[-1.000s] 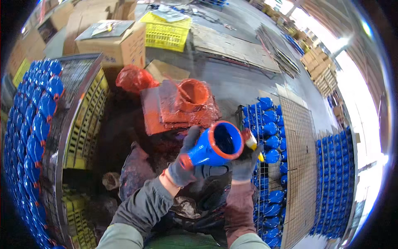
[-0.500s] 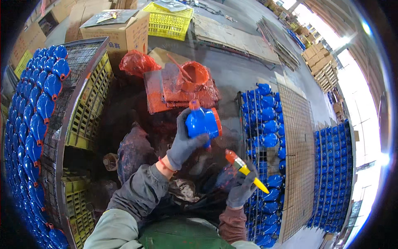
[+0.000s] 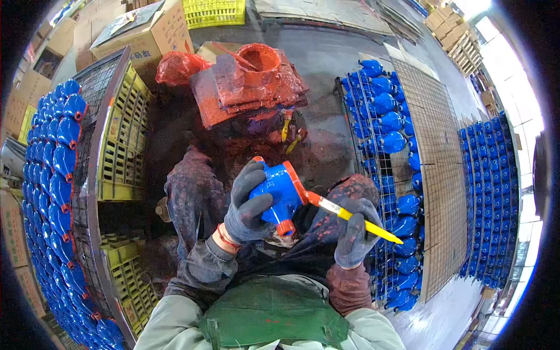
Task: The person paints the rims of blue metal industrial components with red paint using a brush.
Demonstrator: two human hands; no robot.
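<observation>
My left hand (image 3: pixel 248 201), in a dark grey glove, is closed around a blue valve body (image 3: pixel 274 192) above my lap. Its ends are painted red, and one short outlet points down toward me. In my gloved right hand (image 3: pixel 354 236) is a paintbrush (image 3: pixel 344 214) with a yellow handle and red bristles. The bristle tip meets the red rim on the valve body's right side. Beyond my hands, a red-coated paint pot (image 3: pixel 269 73) with a stick in it stands on a stack of paint-covered boards (image 3: pixel 207 105).
Rows of blue valve bodies (image 3: pixel 61 160) lie on a mesh rack at my left, over yellow crates (image 3: pixel 119 140). Another rack of blue parts (image 3: pixel 388 105) stands close on my right. Behind the boards are a red plastic bag (image 3: pixel 177 69) and a cardboard box (image 3: pixel 166 35).
The valve body has come nearer and turned, its outlet now toward me. My right hand has risen and brought the brush against the rim. The whole view has shifted.
</observation>
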